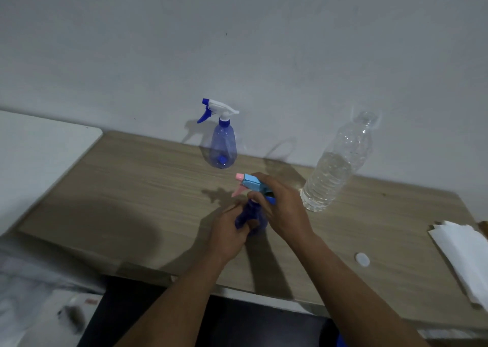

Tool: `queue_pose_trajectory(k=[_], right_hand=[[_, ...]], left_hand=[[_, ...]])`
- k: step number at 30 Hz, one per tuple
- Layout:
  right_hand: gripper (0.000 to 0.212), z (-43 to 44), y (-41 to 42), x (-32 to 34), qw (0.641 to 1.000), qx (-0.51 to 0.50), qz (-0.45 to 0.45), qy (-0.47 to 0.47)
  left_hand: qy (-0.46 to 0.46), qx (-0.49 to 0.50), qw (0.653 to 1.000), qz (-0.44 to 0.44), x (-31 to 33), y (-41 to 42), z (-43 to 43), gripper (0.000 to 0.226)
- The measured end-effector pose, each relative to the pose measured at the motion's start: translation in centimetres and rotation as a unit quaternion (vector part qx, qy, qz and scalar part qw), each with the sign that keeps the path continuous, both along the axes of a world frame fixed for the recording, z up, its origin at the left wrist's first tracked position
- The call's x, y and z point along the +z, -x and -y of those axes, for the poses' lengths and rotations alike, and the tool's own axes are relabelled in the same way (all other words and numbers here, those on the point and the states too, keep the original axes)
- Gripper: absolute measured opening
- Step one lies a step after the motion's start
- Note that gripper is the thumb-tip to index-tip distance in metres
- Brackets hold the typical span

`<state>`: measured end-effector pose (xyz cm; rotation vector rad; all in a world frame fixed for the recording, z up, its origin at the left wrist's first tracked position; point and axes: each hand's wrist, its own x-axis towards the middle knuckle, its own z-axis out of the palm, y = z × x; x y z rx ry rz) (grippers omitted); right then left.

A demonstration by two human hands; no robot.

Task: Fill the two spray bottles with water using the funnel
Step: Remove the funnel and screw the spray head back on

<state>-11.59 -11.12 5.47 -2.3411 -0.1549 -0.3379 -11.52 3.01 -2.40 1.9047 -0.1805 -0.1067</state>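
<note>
At a wooden table point(118, 188) set against a pale wall, we held 1 of the 2 spray bottles just above the tabletop, near its middle. This dark blue spray bottle point(252, 218) had a light blue and pink trigger head point(252, 184). Our left hand point(232, 237) was wrapped tight around the bottle's body. Our right hand point(280, 206) was curled over the trigger head and its collar, likely to twist it.

We judged the bottle to be thin, light plastic that would dent under a hard squeeze, so the narrow waist was the best place to hold it. The ribbed collar was the best place to turn it.

The second spray bottle point(223, 146), clear blue with a white and blue head, stood upright by the wall, well apart from our hands. An uncapped water bottle point(332, 169), roughly half full, stood to the right, heavier and likely to slosh or tip. Its white cap point(362, 260) lay near folded white paper point(470, 257). We could not make out a funnel.
</note>
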Motion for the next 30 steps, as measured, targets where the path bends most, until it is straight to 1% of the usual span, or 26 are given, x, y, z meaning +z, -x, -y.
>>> queue_pose_trajectory(k=[3,6,8,10,12,14,16,18,21,23,27,28,30], right_hand=[[0.039,0.4,-0.4,-0.5,1.000,0.012,-0.003,0.017],[0.032,0.3,-0.3,-0.9,1.000,-0.008,0.002,-0.018],[0.030,0.4,-0.2,-1.2,0.999,-0.013,-0.023,-0.044],[0.026,0.8,-0.2,-1.4,0.994,-0.005,-0.063,-0.092],[0.022,1.1,-0.4,-1.7,0.981,0.010,-0.094,-0.172],[0.016,1.1,-0.6,-1.9,0.973,0.019,-0.110,-0.204],[0.015,0.9,-0.8,-2.0,0.973,0.017,-0.108,-0.205],[0.021,0.6,-0.9,-2.3,0.973,0.015,-0.096,-0.211],[0.028,0.0,-0.7,-2.8,0.975,-0.001,-0.095,-0.201],[0.024,-0.1,-0.3,-3.2,0.979,-0.007,-0.080,-0.189],[0.006,0.1,0.2,-3.6,0.984,-0.004,-0.059,-0.166],[0.005,0.1,0.2,-3.5,0.984,-0.006,-0.062,-0.167],[0.010,0.1,0.1,-3.4,0.979,-0.010,-0.068,-0.192]], left_hand=[[0.002,0.006,1.000,-0.007,0.1,0.3,0.1,0.035],[-0.003,0.010,1.000,0.001,0.2,0.4,0.1,0.036],[-0.004,0.014,1.000,-0.003,0.3,0.5,0.1,0.036],[-0.024,0.016,1.000,0.010,0.6,0.5,0.0,0.036],[-0.029,0.013,0.999,0.021,0.5,0.3,-0.1,0.031],[-0.034,0.009,0.999,0.012,0.2,0.3,-0.1,0.028],[-0.038,0.013,0.999,0.009,0.0,0.2,-0.1,0.021],[-0.040,0.015,0.999,0.012,-0.3,0.1,-0.2,0.014],[-0.045,0.015,0.999,0.019,-0.2,0.1,-0.3,0.024],[-0.045,0.012,0.999,0.023,-0.4,0.0,-0.4,0.028],[-0.011,-0.001,1.000,0.021,-0.2,-0.1,-0.4,0.037],[-0.012,0.001,1.000,0.024,-0.2,-0.1,-0.4,0.038],[-0.018,0.004,0.999,0.028,0.1,0.0,-0.3,0.038]])
